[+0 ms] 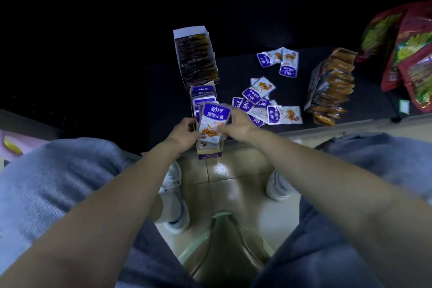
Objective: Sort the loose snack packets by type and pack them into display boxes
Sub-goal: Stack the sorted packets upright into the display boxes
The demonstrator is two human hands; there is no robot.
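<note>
A stack of purple-and-white snack packets (214, 124) stands upright over the near end of a purple display box (209, 155) at the dark table's front edge. My left hand (184, 130) grips the stack's left side and my right hand (236, 124) grips its right side. More purple packets (203, 92) fill the far part of that box. Several loose purple packets (259, 103) lie in a heap to the right, and two more purple packets (279, 59) lie farther back.
A box of dark packets (196, 58) stands behind the purple box. A tilted box of orange packets (332, 86) sits to the right, with large red snack bags (406, 54) beyond it. My knees and white shoes (278, 186) are below the table edge.
</note>
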